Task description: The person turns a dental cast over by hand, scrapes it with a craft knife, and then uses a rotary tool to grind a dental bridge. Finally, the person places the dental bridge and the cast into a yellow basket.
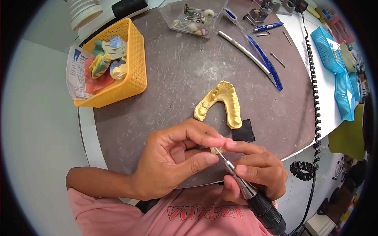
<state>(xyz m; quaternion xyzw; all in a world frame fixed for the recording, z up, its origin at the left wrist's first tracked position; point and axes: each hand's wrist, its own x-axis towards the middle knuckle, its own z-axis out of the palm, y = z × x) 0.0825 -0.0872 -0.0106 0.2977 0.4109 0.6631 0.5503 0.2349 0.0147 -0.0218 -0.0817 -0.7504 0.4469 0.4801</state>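
Just on the person's side of the yellow jaw cast (222, 104), both hands meet above the edge of the bench (47, 118). The left grip (173, 157) pinches a small pale piece (217, 150) between thumb and forefinger. The right grip (256, 173) is closed round a handpiece (254, 198), held like a pen, with its thin bur touching the small pale piece from below.

The jaw cast lies teeth-up on a dark round mat (177, 78), and a black square (243, 131) sits just beside its right arm, between the cast and the hands. Left of the cast and farther from the person stands a yellow basket (136, 55) holding coloured casts and a paper slip. Beyond the cast, at the mat's far edge, is a clear tray (179, 21) of burs and polishing points. Right of the cast and beyond it lie a blue toothbrush (262, 55) and a white strip (240, 49) side by side. Farther right, a black coiled cord (314, 98) runs along the mat's edge, and a blue basket (334, 59) is beyond it.
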